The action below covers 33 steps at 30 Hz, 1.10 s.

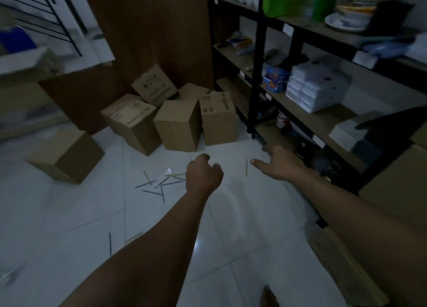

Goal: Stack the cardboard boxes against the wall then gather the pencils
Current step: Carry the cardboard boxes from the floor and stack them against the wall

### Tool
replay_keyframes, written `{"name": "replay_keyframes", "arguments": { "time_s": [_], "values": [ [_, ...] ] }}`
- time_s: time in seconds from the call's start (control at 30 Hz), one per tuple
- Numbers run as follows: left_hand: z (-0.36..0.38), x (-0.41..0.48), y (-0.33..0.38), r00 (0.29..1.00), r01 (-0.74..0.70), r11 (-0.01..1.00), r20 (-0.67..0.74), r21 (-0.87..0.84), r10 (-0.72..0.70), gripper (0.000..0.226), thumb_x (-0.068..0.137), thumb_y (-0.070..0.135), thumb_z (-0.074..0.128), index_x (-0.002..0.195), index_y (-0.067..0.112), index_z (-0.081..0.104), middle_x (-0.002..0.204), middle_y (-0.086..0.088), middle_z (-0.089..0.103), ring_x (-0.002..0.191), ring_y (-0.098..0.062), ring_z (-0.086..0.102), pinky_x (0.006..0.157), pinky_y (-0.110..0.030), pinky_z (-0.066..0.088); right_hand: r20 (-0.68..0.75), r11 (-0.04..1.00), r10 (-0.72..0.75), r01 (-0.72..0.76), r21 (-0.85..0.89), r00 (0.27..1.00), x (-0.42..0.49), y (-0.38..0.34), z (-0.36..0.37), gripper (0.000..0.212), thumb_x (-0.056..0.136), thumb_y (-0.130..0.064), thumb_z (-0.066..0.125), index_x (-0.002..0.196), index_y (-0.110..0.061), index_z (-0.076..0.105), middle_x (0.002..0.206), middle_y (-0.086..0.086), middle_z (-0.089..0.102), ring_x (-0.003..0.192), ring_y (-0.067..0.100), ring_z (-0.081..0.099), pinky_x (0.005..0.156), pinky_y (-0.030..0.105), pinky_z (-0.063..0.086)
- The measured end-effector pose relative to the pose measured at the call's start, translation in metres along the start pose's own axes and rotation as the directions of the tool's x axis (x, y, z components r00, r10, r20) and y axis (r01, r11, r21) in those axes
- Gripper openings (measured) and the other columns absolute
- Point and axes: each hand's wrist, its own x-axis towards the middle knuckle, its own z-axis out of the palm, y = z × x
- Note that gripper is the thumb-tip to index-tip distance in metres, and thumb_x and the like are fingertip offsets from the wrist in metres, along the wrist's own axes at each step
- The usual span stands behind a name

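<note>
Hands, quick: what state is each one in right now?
Bare left hand: closed, fingers curled, holding nothing.
Bare right hand: open, fingers spread, holding nothing.

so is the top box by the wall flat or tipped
Tipped: the top box leans crooked on the boxes beneath, its edges slanted.

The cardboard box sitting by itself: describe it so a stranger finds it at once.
Find the brown wall panel with cardboard boxes clustered at its foot. Left of them, on the white tiles, sits the lone box, touching no other.
</note>
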Motion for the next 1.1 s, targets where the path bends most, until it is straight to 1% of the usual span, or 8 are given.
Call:
{"name": "replay_keyframes", "arguments": {
  "time_s": [0.17,0.3,0.43,0.53,0.6,0.7,0.87,1.1],
  "values": [
    [0.002,0.058,0.011,0.996,0.053,0.999,-0.069,0.004,-0.053,0.05,0.093,0.029,0.056,0.139,0.01,0.049,0.14,-0.013,0.052,0.127,-0.029,0.049,0.101,-0.036,0.041,0.044,0.999,-0.043,0.044,-0.013,0.998,0.071,-0.019,-0.002,0.077,0.088,-0.059,0.061,0.15,-0.019,0.037,0.148,0.009,0.047,0.122,0.028,0.055,0.102,0.034,0.045],
    [0.002,0.1,0.022,0.988,0.096,0.995,-0.117,-0.022,-0.098,0.05,0.093,0.028,0.056,0.139,0.01,0.048,0.139,-0.013,0.052,0.127,-0.03,0.049,0.101,-0.035,0.04,0.067,0.995,-0.101,0.102,-0.006,0.993,0.122,-0.035,-0.007,0.075,0.087,-0.059,0.062,0.146,-0.017,0.042,0.144,0.009,0.05,0.127,0.029,0.05,0.103,0.043,0.046],
    [-0.003,0.149,0.028,0.982,0.121,0.992,-0.144,-0.035,-0.125,0.05,0.093,0.03,0.056,0.138,0.009,0.049,0.137,-0.014,0.053,0.126,-0.03,0.05,0.101,-0.035,0.041,0.069,0.986,-0.165,0.166,-0.007,0.984,0.177,-0.06,-0.009,0.084,0.072,-0.077,0.055,0.136,-0.022,0.052,0.13,0.003,0.06,0.114,0.026,0.058,0.093,0.04,0.051],
    [-0.008,0.192,0.026,0.978,0.145,0.989,-0.146,-0.04,-0.149,0.053,0.092,0.032,0.055,0.14,0.01,0.047,0.138,-0.014,0.053,0.125,-0.03,0.051,0.101,-0.035,0.041,0.063,0.984,-0.176,0.178,-0.015,0.982,0.215,-0.082,-0.006,0.066,0.087,-0.06,0.061,0.138,-0.019,0.05,0.134,0.005,0.056,0.119,0.028,0.054,0.091,0.033,0.048],
    [-0.012,0.23,0.023,0.978,0.143,0.989,-0.148,-0.034,-0.146,0.054,0.093,0.032,0.055,0.14,0.009,0.047,0.139,-0.014,0.053,0.128,-0.03,0.048,0.102,-0.034,0.04,0.075,0.98,-0.198,0.199,-0.012,0.977,0.25,-0.098,0.0,0.061,0.091,-0.053,0.061,0.139,-0.017,0.048,0.135,0.005,0.056,0.12,0.026,0.053,0.088,0.031,0.046],
    [-0.014,0.283,0.014,0.98,0.147,0.988,-0.132,-0.039,-0.151,0.052,0.093,0.032,0.056,0.139,0.008,0.048,0.137,-0.015,0.053,0.126,-0.031,0.049,0.099,-0.034,0.041,0.074,0.977,-0.211,0.213,-0.01,0.975,0.296,-0.119,0.013,0.058,0.094,-0.05,0.059,0.138,-0.014,0.046,0.133,0.006,0.055,0.115,0.024,0.053,0.083,0.029,0.046],
    [-0.029,0.373,0.003,0.981,0.179,0.983,-0.066,-0.031,-0.181,0.056,0.093,0.035,0.055,0.143,0.011,0.044,0.14,-0.015,0.051,0.127,-0.03,0.049,0.102,-0.035,0.041,0.082,0.987,-0.158,0.158,0.006,0.984,0.369,-0.155,0.028,0.06,0.094,-0.052,0.057,0.137,-0.013,0.046,0.134,0.008,0.055,0.114,0.025,0.054,0.089,0.034,0.05],
    [-0.035,0.473,0.007,0.984,0.173,0.984,-0.025,-0.048,-0.174,0.051,0.094,0.032,0.055,0.138,0.006,0.048,0.136,-0.017,0.054,0.123,-0.032,0.051,0.095,-0.033,0.043,0.092,0.994,-0.109,0.109,0.004,0.99,0.465,-0.184,0.036,0.058,0.095,-0.048,0.058,0.14,-0.014,0.043,0.136,0.009,0.053,0.119,0.027,0.052,0.09,0.033,0.048]
  ]
}}
